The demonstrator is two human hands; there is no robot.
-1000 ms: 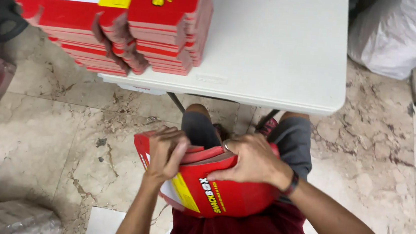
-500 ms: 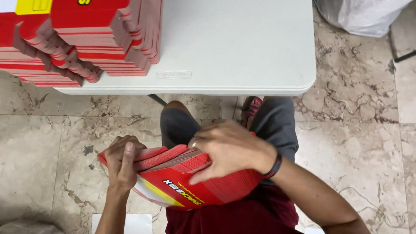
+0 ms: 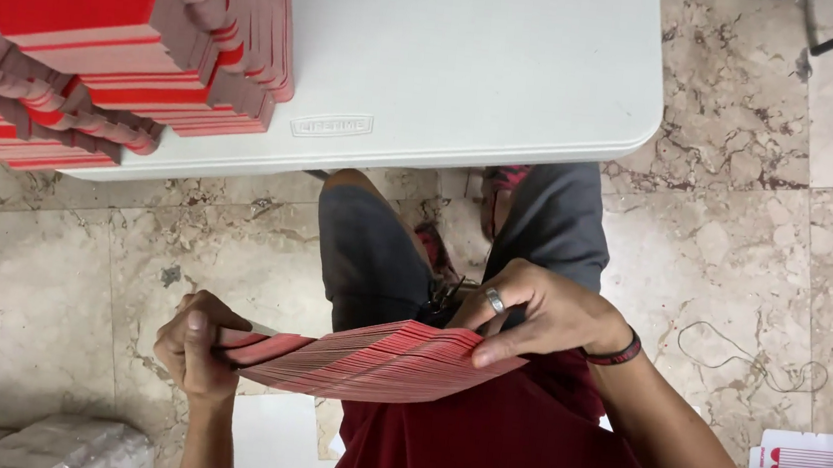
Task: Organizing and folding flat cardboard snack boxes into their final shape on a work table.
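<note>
Item: sheaf of flat red carton blanks [image 3: 375, 361] — held edge-on over the lap, at about 6 o'clock in the head view, below the worktop [image 3: 472, 58].
Left hand [image 3: 194, 345]: closed around the sheaf's 9 o'clock end, thumb on top.
Right hand [image 3: 540, 310]: fingers spread over the 3 o'clock end, ring on one finger, dark band at the wrist; it pinches the top edges.
Handling, by judgement: thin card, light singly, weighty together; sheets are slick and likely to fan or slide, so both ends want gripping, squeezed flat.
Also present: stacks of red flattened cartons [image 3: 131, 49] at 10 o'clock on the white worktop; wrapped bundle [image 3: 67, 444] at 8 o'clock on the marble floor [image 3: 737, 242] — contents not readable.
</note>
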